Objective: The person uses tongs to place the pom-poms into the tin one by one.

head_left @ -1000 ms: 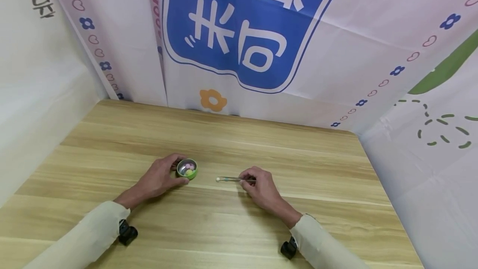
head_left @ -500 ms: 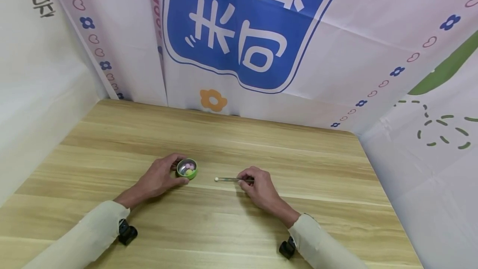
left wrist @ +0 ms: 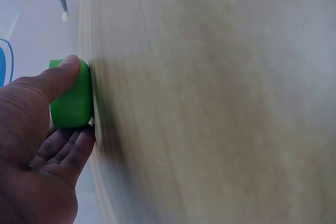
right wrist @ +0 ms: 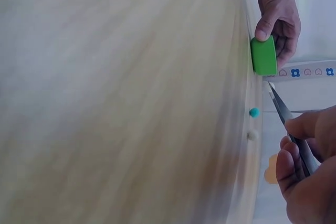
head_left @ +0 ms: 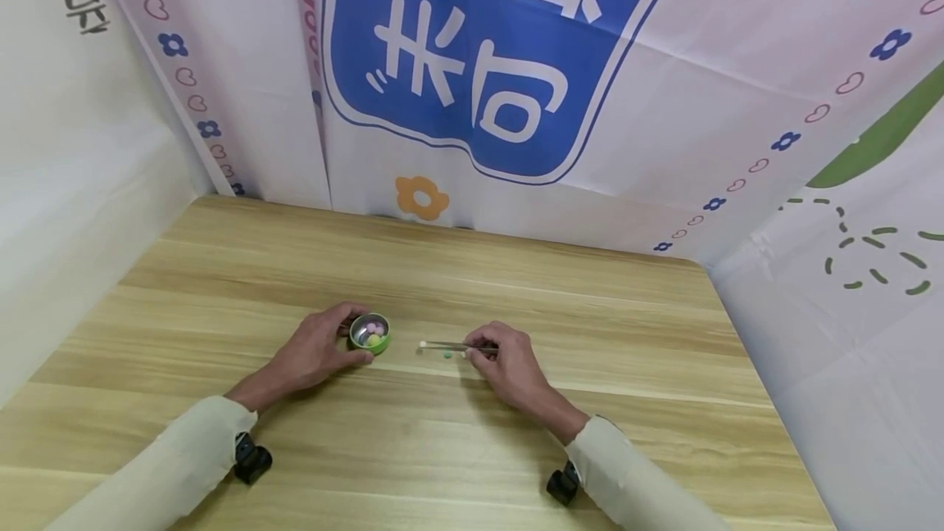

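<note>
My left hand (head_left: 315, 352) holds a small green bowl (head_left: 379, 348) on the table, thumb on the near side and fingers round the far side. Its inside is silvery, with pink balls and a yellow ball (head_left: 373, 340) in it. My right hand (head_left: 514, 369) pinches metal tweezers (right wrist: 283, 109) that point left toward the bowl. A small white ball (left wrist: 65, 17) sits between the tweezer tips, raised above the tabletop. Under the tweezers a teal ball (right wrist: 254, 112) lies on the wood, and a second whitish ball (right wrist: 253, 135) lies beside it, close to the right fingers.
The wood-grain table (head_left: 442, 449) runs back to a printed cloth wall (head_left: 627, 146) with a blue sign. White cloth stands along the left and right sides. A black wrist camera (head_left: 252, 463) hangs under each cuff.
The tweezers with the white ball have lifted and moved slightly left toward the bowl. The teal ball and the other whitish ball now show beneath them. My left hand and the bowl stay put.
</note>
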Tool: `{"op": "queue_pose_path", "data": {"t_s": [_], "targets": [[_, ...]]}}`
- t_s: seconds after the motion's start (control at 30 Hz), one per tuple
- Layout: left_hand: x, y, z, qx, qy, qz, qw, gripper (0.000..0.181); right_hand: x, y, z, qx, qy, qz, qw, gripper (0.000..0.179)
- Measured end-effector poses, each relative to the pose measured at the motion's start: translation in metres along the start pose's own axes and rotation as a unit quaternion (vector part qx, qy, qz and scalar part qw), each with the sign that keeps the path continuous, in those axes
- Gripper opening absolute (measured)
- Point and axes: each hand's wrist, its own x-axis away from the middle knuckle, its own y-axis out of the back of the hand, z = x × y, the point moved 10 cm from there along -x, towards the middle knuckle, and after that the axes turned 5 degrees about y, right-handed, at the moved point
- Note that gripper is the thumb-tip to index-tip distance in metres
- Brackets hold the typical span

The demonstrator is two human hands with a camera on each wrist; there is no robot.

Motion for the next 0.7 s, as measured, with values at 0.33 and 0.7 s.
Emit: {"op": "queue_pose_path", "data": {"t_s": [0.33, 0.7], "targets": [[-0.001, 0.001, -0.001, -0.003, 0.0, -0.002, 1.0, 0.06, -0.009, -0.007, 0.01, -0.013, 0.014, -0.002, 0.9998, 0.007], [0.0, 0.0, -0.002, -0.01, -0.006, -0.006, 0.9999, 0.06, -0.016, -0.018, 0.02, -0.029, 0.018, -0.001, 0.9994, 0.008]]}}
